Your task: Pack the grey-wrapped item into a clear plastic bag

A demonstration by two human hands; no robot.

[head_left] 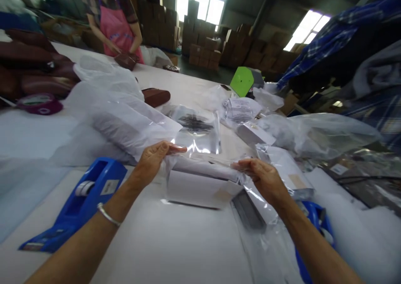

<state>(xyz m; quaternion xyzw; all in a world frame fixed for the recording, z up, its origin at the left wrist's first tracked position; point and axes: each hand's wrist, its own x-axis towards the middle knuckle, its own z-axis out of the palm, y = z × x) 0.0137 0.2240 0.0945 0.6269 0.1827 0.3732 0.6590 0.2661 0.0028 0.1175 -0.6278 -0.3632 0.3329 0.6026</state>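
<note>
Left hand (152, 161): centre-left of the frame, fingers pinched shut on the left edge of the clear plastic bag (200, 167); a silver bangle (108, 215) sits on the wrist.
Right hand (265, 177): right of centre, fingers closed on the right edge of the same bag, holding it taut just above the worktop (163, 242).
Clear plastic bag: stretched between the two hands at the middle of the frame, with a white box (196, 186) at its mouth; how far the box is inside cannot be told.
Dark flat piece (249, 211): lies on the worktop just below the right hand, under loose film.
Blue tape dispenser (79, 200): lower left, beside the left forearm, apart from the bag.
Second blue dispenser (316, 223): lower right, partly hidden behind the right forearm.
Printed bag (196, 127): just beyond the hands, flat, dark pattern on it.
Heap of plastic bags (115, 104): upper left of centre, crowding the worktop behind the left hand.
Brown case (156, 96): beyond the heap.
Green card (242, 80): upper centre-right, upright.
Other person (114, 23): upper left, pink apron, hands on a dark item at the far edge.
Cardboard boxes (203, 41): stacked at the top centre, under the windows.
</note>
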